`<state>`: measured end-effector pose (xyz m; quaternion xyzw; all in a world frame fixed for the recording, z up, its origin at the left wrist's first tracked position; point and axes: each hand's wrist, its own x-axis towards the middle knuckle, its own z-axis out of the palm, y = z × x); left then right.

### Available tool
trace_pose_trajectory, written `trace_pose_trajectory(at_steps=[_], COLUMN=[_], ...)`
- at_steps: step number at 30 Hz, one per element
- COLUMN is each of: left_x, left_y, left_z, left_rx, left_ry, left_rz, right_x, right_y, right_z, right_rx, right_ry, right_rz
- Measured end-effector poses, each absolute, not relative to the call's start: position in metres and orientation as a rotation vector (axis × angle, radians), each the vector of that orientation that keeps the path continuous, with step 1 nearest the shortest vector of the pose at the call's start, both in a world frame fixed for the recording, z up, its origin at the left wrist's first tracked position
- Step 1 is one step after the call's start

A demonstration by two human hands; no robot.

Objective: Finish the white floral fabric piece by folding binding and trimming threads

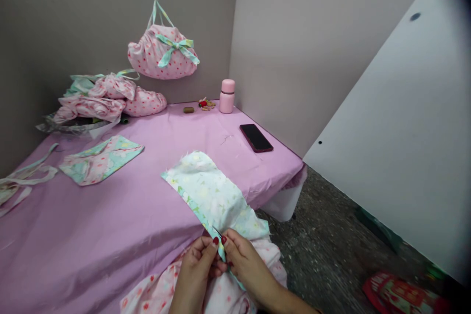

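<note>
Grey walls [279, 34] box in a lilac-covered tabletop [132, 216], where pale straps [27, 189] lie along the left edge beside a folded floral piece [101, 161]. At the far left corner, dotted pink bundles [110, 88] are heaped on clear plastic [79, 128], while a bow-tied pouch [164, 54] hangs above the far edge, its contents hidden. At the near edge, the left hand [201, 261] pinches a mint floral fabric [215, 196] at its folded border, which lies between the two hands; the long axis of the cloth runs from the grip away and leftward across the tabletop. The right hand [241, 257], nearer to a thin pointed tool [217, 232], holds it in a closed fingertip grip, tip angled up and left over that border. By the far edge stands a capped pink bottle [227, 97], contents unseen; a phone [256, 138] lies by the right edge, above a white bin [285, 201] whose inside cannot be seen.
</note>
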<state>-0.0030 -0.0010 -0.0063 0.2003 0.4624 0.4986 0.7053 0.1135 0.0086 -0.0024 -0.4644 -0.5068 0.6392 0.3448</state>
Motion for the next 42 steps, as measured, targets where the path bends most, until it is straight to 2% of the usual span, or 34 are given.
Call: trace_pose_trajectory(at_steps=[6, 13, 26, 31, 36, 42], left_x=[-0.002, -0.001, -0.010, -0.006, -0.006, -0.006], left_y=[-0.001, 0.000, 0.011, 0.003, 0.001, 0.001], left_z=[-0.004, -0.002, 0.006, 0.004, 0.002, 0.001], left_rx=[0.443, 0.465, 0.433, 0.397, 0.359, 0.343], left_ry=[1.045, 1.045, 1.163, 1.150, 1.139, 1.104], left_rz=[1.108, 1.121, 1.166, 1.144, 1.119, 1.080], right_x=[0.118, 0.117, 0.134, 0.141, 0.146, 0.141], right_y=[0.004, -0.002, -0.002, -0.007, -0.008, -0.001], right_z=[-0.006, -0.003, -0.008, 0.000, -0.006, -0.006], right_rx=[-1.223, -0.980, -1.210, -1.154, -1.300, -1.306], right_ry=[-1.198, -1.030, -1.271, -1.291, -1.151, -1.367], right_rz=[1.683, 1.736, 1.613, 1.638, 1.723, 1.647])
